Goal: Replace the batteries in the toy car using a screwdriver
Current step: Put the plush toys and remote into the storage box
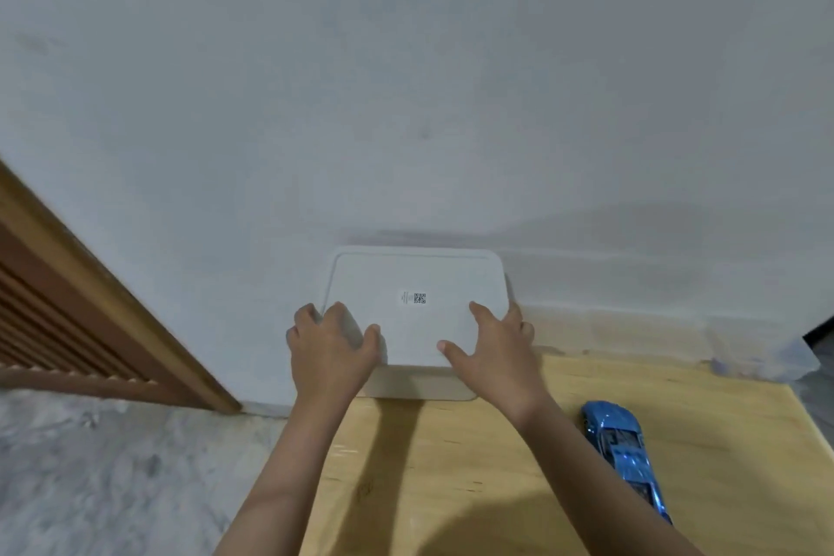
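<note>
Two bare forearms rise from the bottom edge of the frame over a pale wooden worktop point(519, 488), which fills the lower centre and lower right. At the lower right of the frame, a shiny blue toy car point(623, 456) lies on that worktop, its length running from upper left to lower right, just beside the right forearm and apart from it. Farther up, at the frame's centre, both hands rest on a white rectangular plastic box with rounded corners and a lid point(417, 284) that sits at the far edge of the worktop against the wall. The left hand point(329, 348) curls over the lid's near left corner, its fingers bent around the edge and gripping it. The right hand point(492, 352) lies on the lid's near right side with its fingers spread, thumb pointing left across the top. A small printed code label point(414, 298) marks the middle of the lid. At the left, grey speckled floor point(113, 465) meets a brown slatted wooden door point(67, 307). A plain whitish wall point(406, 81) fills the upper frame.
</note>
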Motion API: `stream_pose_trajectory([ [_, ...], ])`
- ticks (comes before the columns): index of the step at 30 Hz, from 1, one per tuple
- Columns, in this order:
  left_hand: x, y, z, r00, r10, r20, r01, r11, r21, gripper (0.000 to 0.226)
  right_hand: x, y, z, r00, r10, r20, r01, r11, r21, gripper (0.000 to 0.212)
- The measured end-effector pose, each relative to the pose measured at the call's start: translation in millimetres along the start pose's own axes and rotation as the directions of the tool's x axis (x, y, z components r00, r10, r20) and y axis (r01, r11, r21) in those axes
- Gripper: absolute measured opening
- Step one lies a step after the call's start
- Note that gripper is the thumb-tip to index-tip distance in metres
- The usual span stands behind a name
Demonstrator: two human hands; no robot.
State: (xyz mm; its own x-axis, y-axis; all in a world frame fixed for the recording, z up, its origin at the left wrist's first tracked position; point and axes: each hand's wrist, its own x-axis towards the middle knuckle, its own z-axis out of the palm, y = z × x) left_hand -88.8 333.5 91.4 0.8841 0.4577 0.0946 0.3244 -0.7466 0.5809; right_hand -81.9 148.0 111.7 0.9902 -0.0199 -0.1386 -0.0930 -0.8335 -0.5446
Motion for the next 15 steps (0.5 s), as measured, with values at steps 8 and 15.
stream_pose_trajectory([
  [8,27,-15,15,0.999,-0.022,0.044,0.021,0.999,0.03,0.051,22,-17,15,0.994,0.08,0.07,-0.075,0.995,-0.064,0.058],
  [15,22,-28,27,0.999,0.036,-0.01,-0.036,0.999,-0.001,0.064,22,-15,24,0.999,0.038,0.031,-0.034,0.989,-0.141,0.064],
])
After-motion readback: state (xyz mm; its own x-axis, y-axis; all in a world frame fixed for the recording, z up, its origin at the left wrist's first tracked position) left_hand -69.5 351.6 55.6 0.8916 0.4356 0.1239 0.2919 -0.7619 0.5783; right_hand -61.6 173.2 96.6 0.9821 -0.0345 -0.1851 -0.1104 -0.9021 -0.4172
